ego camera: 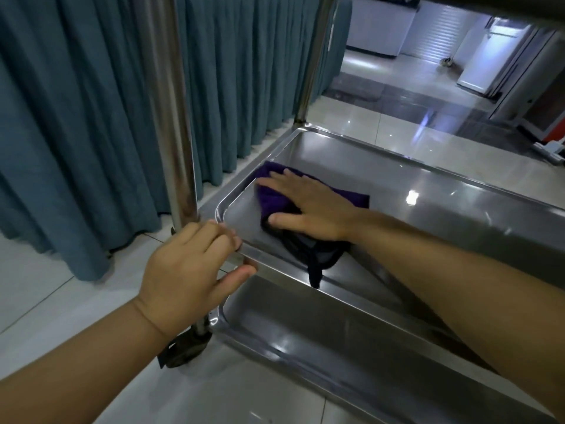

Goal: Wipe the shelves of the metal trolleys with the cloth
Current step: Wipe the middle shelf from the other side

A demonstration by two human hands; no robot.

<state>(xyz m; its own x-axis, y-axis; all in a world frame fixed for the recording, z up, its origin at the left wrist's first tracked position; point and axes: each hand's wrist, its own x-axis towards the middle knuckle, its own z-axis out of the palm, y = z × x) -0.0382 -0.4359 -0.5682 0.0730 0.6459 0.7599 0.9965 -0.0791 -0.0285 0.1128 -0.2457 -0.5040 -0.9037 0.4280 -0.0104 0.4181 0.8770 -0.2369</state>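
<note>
cloth on shelf | right hand flat, pressing it | left hand gripping shelf rim

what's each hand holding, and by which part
The left hand grips the trolley shelf by its near corner rim, fingers on top, thumb underneath. The right hand presses flat on the purple cloth, holding nothing.

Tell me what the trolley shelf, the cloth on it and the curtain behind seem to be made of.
The trolley shelf looks like stainless steel, smooth and glossy; it mirrors a light. The cloth is a purple, fuzzy textile, perhaps microfibre; it is matte and crumpled under the right hand. The curtain seems to be teal woven fabric, matte, hanging in pleats.
</note>
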